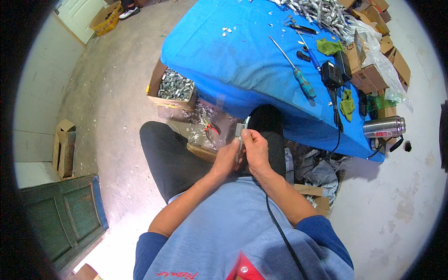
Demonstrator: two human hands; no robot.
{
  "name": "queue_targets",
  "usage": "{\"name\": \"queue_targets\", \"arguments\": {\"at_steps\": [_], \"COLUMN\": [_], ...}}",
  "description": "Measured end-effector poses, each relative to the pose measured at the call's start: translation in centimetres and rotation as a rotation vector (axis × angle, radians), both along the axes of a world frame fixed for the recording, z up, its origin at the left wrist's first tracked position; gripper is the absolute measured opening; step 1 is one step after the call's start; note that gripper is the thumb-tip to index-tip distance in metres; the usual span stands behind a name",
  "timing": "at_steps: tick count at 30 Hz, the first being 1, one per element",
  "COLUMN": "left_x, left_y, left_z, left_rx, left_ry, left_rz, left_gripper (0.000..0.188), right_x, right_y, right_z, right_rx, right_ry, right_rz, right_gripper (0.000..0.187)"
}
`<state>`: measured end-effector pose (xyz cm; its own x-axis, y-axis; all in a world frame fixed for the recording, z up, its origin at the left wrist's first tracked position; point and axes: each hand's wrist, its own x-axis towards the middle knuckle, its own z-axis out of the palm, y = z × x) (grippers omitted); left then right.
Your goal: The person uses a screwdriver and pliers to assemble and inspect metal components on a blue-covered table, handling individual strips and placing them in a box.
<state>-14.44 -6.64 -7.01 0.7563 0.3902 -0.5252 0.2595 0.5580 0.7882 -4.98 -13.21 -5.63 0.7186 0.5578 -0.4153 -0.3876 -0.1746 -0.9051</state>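
Observation:
Above my lap, both hands are close together around a small pale grey part (240,129), whose exact kind I cannot make out. My left hand (227,157) is closed on its lower end, with the fingertips partly hidden. My right hand (256,150) pinches it from the other side between thumb and bent fingers. A thin white piece (247,120) sticks up beside its top end. Just beyond my hands, red-handled pliers (212,128) lie among white scraps. Past them stands a cardboard box (157,77) filled with many small grey metal parts (175,86).
A blue-covered table (224,56) stands ahead, bearing a screwdriver (303,84), a black power adapter (331,74), a steel flask (385,127) and a heap of silvery parts (317,14). Cardboard boxes (368,79) line the right wall. A black cable (284,235) crosses my shirt.

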Motion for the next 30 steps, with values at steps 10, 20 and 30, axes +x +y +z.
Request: {"name": "queue_targets", "arguments": {"at_steps": [10, 20, 30], "left_x": [0.0, 0.1, 0.2], "left_y": [-0.7, -1.3, -0.4], "left_z": [-0.2, -0.2, 0.7], "left_rx": [-0.032, 0.095, -0.472], "left_ry": [0.018, 0.000, -0.023], "left_rz": [0.113, 0.068, 0.069], "left_gripper": [0.060, 0.059, 0.052], "right_x": [0.6, 2.8, 2.4], "right_y": [0.1, -0.6, -0.2], "right_z": [0.0, -2.0, 0.9], "right_rx": [-0.080, -0.025, -0.127], "right_ry": [-0.212, -0.395, -0.400], "right_rz": [0.215, 0.333, 0.166], "right_gripper": [0.033, 0.026, 0.030]}}
